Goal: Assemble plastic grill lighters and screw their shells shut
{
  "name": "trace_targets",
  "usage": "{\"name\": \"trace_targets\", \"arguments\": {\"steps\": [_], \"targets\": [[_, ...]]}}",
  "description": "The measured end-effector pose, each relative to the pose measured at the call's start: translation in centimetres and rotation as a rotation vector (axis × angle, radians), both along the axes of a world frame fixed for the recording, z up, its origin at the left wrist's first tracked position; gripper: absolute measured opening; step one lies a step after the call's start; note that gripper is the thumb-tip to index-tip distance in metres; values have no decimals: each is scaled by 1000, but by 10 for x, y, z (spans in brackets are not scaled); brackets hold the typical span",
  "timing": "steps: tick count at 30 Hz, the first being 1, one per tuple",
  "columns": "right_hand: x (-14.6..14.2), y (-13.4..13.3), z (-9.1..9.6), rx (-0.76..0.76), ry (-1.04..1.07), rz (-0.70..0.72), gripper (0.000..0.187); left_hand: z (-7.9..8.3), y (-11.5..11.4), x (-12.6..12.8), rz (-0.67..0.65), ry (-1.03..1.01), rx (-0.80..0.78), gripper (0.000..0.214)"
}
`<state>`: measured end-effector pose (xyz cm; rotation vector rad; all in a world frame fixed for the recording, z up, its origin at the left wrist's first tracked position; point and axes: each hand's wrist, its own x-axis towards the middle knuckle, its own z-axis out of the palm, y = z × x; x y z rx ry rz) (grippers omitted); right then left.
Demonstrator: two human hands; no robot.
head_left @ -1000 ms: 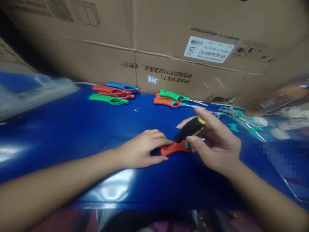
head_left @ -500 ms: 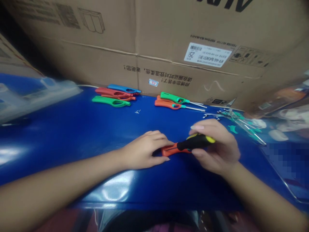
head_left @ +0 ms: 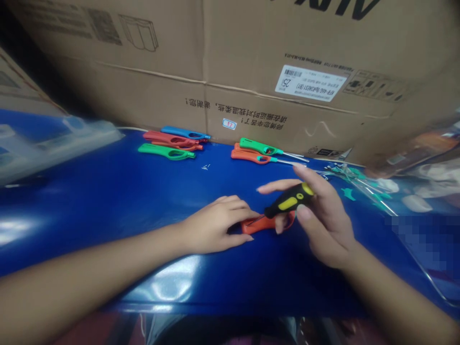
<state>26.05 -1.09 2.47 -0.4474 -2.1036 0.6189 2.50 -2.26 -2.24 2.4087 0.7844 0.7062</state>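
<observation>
An orange lighter body [head_left: 256, 227] lies on the blue table, its looped trigger end to the right. My left hand [head_left: 215, 224] pinches its left end between thumb and fingers. In my right hand [head_left: 328, 227] is a screwdriver [head_left: 288, 200] with a black and yellow handle. It slants down to the left, and its thin shaft reaches the lighter body near my left fingertips. The thumb and some fingers support the handle loosely, with the index and another finger stretched out. Whether the tip sits in a screw or a slot is too small to tell.
A large cardboard box [head_left: 161, 91] stands along the back. Before it lie a green lighter body [head_left: 158, 151], red and blue ones, and lighters with metal tubes, including an orange one [head_left: 246, 155]. Small teal parts [head_left: 348, 193] and thin tubes are at right; a pale tray [head_left: 72, 148] is at left.
My right hand has shifted its grip on the screwdriver: the fingers have spread, and the handle has turned and tilted up more. My left hand stays on the orange lighter body.
</observation>
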Motion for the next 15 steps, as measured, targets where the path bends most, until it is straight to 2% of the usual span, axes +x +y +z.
{"name": "trace_targets", "arguments": {"steps": [2,5,7,10,11,12,15], "targets": [[1,-1,1,51,6,-116,53,-1,0,0,1,-6,4,35],[4,-2,3,347,-64,-315,60,-1,0,0,1,-11,8,36],[4,-3,3,368,-104,-282,65,0,0,0,1,-12,8,36],[0,-6,3,148,-63,-124,63,0,0,0,1,-11,3,33],[-2,-6,4,129,-41,-103,61,0,0,0,2,-7,0,33],[-3,-7,5,167,-22,-113,58,0,0,0,2,-1,-4,33],[-2,-6,11,433,-64,-222,54,0,0,0,9,11,-6,35]]}}
